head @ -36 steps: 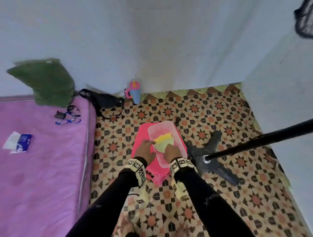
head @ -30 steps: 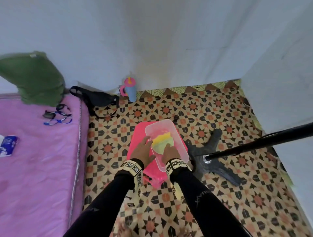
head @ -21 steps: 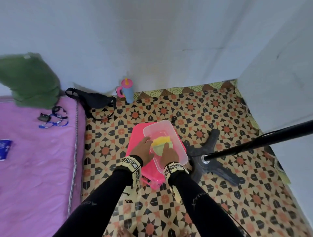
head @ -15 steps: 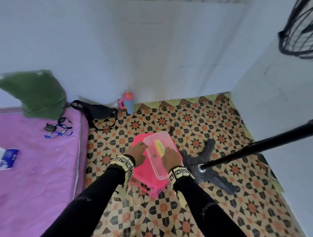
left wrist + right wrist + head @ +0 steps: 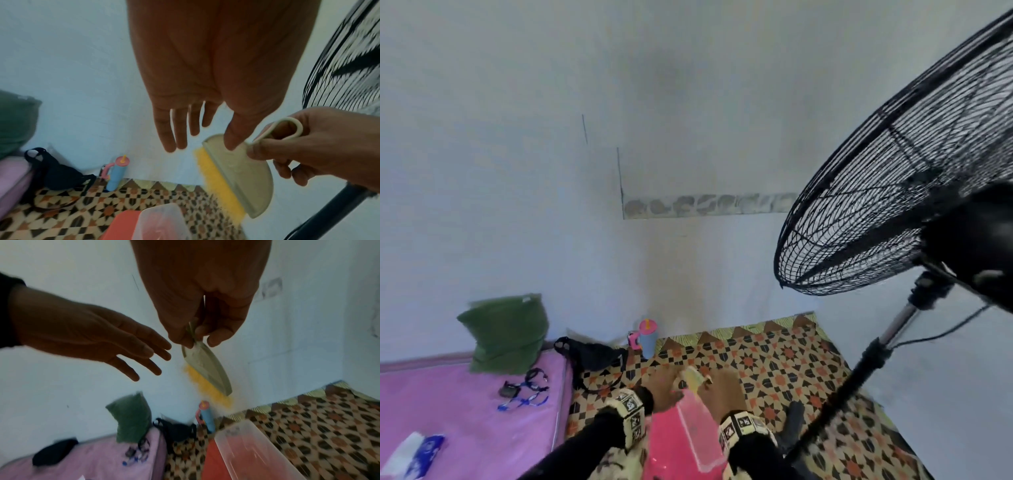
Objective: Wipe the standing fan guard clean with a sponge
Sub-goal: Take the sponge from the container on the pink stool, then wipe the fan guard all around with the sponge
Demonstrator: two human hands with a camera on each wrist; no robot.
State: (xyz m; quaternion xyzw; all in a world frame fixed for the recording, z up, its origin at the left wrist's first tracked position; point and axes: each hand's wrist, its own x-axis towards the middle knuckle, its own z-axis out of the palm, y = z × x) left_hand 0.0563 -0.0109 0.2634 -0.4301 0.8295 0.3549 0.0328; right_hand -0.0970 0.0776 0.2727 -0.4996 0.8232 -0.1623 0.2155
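Sponge [image 5: 236,177]: half-round, pale green plastic back with loop handle, yellow foam face. Pinched by the loop in right hand [image 5: 304,146], fingers and thumb curled round the handle; hanging edge-down in the air above clear plastic tub [image 5: 252,449]. In the head view, at about 6 o'clock, low in frame and blurred.

Left hand [image 5: 82,337]: wide, fingers straight and slightly spread, holding nothing; just beside the sponge at its 9 o'clock in the right wrist view, thumb tip possibly touching the sponge's back in the left wrist view, contact unclear.

Fan guard [image 5: 893,192]: black wire cage, at 3 o'clock in the head view, well apart from both hands and above them. Black motor housing [image 5: 976,236] behind it; black pole [image 5: 859,373] slanting down to the floor.

Clear tub: resting on pink stool [image 5: 671,445], directly below the hands.

Patterned tile floor [image 5: 774,363]. Blue cup with pink lid [image 5: 647,337] against the wall at 12 o'clock from the tub. Black bag [image 5: 592,353] beside it. Pink bed [image 5: 465,411] at 9 o'clock, bearing green cushion [image 5: 506,332].
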